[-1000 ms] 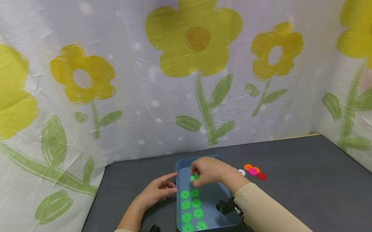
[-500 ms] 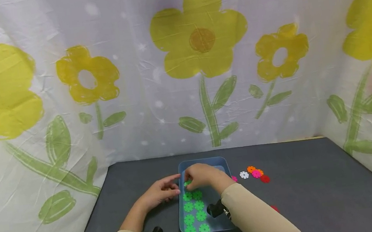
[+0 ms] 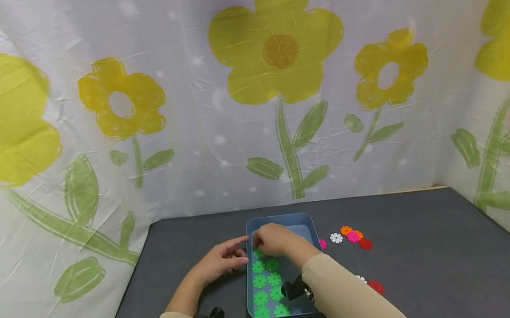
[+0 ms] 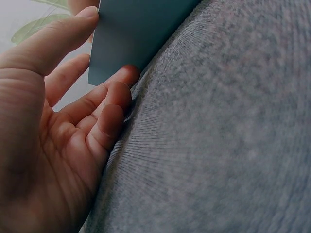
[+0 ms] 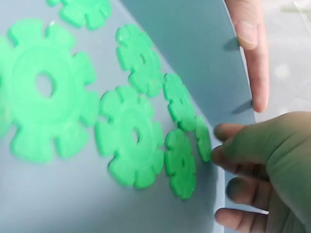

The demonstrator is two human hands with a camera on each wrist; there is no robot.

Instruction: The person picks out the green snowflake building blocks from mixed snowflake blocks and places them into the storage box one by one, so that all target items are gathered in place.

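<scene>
Floral cloth point(image 3: 89, 148) printed with big yellow flowers hangs behind and beside a dark grey worktop point(image 3: 440, 242), where a person in beige sleeves works over a shallow blue tray point(image 3: 310, 222). Green gear-shaped discs point(image 3: 267, 281) lie flat in two neat columns along the tray's left half, rim almost to rim. The right hand point(image 3: 275, 239) reaches across the tray to the far end of those columns; in the right wrist view its curled fingers point(image 5: 238, 150) meet the edge of the last green disc point(image 5: 203, 139), which stands tilted against its neighbour beside the tray's left wall. Whether the fingers actually pinch that disc cannot be told. The left hand point(image 3: 222, 260) rests on the worktop just outside the tray's left wall, fingers relaxed and loosely spread, the thumb tip point(image 4: 87, 14) touching the tray's outer wall point(image 4: 136, 34) and nothing held. To the right of the tray, loose discs lie on the worktop: a pink one point(image 3: 322, 244) just beside the rim, a white point(image 3: 336, 238), orange point(image 3: 346, 230), pink and red cluster farther out, and a red disc point(image 3: 375, 286) nearer the person.
</scene>
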